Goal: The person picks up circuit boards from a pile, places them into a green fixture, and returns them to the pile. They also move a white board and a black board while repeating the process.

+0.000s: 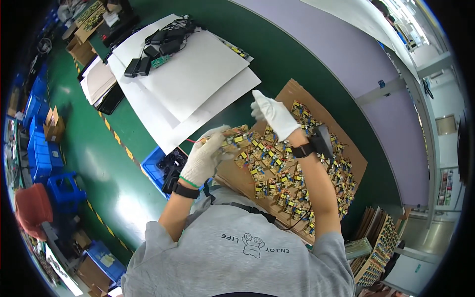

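My left hand (204, 157), in a knitted white glove with a green cuff edge, is closed around a few small circuit boards (236, 139) with yellow parts on them. A thin red wire sticks out beside its fingers. My right hand (276, 115), in a smoother white glove, is raised over the far edge of a cardboard sheet (231, 174); its fingers are partly stretched out, with nothing visible in them. Below and right of it, many similar boards (277, 163) lie in rows on the cardboard. Palm-side details of both hands are hidden.
White sheets (198, 74) cover the table's left part, with black adapters (170, 45) and cables on top. A blue bin (152, 163) of black parts stands by my left forearm. Board-filled racks (378, 247) stand at lower right. A lilac partition (341, 54) runs along the far side.
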### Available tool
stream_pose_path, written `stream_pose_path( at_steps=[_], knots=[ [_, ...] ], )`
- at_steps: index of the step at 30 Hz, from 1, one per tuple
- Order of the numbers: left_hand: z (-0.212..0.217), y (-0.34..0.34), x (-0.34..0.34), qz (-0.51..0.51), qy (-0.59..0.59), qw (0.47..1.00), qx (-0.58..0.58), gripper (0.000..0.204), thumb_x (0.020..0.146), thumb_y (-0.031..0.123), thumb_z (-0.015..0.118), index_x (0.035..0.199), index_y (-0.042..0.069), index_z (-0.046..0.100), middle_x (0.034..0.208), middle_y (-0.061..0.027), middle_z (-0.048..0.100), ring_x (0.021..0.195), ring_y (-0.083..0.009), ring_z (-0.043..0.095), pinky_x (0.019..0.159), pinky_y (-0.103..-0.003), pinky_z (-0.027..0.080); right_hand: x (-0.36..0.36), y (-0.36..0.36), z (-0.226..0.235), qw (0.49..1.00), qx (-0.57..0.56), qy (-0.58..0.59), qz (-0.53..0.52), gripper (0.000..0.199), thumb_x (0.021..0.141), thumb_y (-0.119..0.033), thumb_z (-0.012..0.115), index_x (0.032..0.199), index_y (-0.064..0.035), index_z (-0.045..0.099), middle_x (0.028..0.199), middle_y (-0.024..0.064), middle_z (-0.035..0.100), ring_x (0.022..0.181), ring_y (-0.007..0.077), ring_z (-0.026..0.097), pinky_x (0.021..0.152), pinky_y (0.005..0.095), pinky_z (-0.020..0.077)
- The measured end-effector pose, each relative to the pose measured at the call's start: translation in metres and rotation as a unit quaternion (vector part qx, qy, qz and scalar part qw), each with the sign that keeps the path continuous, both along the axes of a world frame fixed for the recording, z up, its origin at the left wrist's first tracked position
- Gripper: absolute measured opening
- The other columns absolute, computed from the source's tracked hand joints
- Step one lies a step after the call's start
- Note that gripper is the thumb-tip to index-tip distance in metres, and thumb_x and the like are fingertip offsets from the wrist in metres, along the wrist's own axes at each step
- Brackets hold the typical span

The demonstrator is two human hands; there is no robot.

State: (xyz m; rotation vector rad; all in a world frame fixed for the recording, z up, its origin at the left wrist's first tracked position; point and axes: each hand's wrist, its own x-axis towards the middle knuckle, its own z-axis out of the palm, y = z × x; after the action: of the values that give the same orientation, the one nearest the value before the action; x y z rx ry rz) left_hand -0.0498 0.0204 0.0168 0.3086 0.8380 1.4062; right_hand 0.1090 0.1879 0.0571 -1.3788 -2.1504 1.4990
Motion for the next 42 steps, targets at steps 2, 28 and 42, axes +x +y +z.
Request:
stream_pose_path(
  at_steps=[2, 28, 42],
  knots=[
    [0.004, 0.018, 0.017, 0.019, -0.063, 0.996, 0.055, 0.035, 0.092, 0.017, 0.056, 0.123, 0.001, 0.052, 0.114, -0.0108, 0.059, 0.101, -0.0203, 0.060, 0.078, -0.035, 0.055, -0.014, -0.011, 0.008, 0.977, 0.203, -0.005, 0.070, 0.058, 0.090, -0.054, 0.047, 0.089, 0.0012, 0.063, 0.076, 0.0178, 0.063, 0.071, 0.0288, 0.062, 0.068, 0.0369, 0.0474],
    [-0.010, 0.021, 0.006, 0.104, -0.028, 0.994, -0.038, 0.040, 0.093, 0.037, 0.055, 0.112, 0.002, 0.057, 0.086, -0.0033, 0.060, 0.068, -0.0120, 0.059, 0.050, -0.020, 0.044, 0.012, 0.048, -0.020, 0.872, 0.259, -0.278, 0.309, 0.035, 0.074, -0.030, 0.067, 0.102, -0.0094, 0.065, 0.100, 0.0146, 0.065, 0.091, 0.0324, 0.062, 0.084, 0.0394, 0.0486],
    [-0.021, 0.011, -0.004, 0.086, -0.011, 0.996, -0.030, 0.037, 0.093, 0.036, 0.055, 0.109, 0.004, 0.058, 0.089, -0.0027, 0.060, 0.072, -0.0118, 0.061, 0.053, -0.021, 0.048, 0.016, 0.040, -0.038, 0.878, 0.225, -0.259, 0.333, 0.053, 0.074, -0.001, 0.051, 0.124, -0.0183, 0.057, 0.129, 0.0185, 0.052, 0.115, 0.0330, 0.053, 0.097, 0.0403, 0.0420]
  ],
)
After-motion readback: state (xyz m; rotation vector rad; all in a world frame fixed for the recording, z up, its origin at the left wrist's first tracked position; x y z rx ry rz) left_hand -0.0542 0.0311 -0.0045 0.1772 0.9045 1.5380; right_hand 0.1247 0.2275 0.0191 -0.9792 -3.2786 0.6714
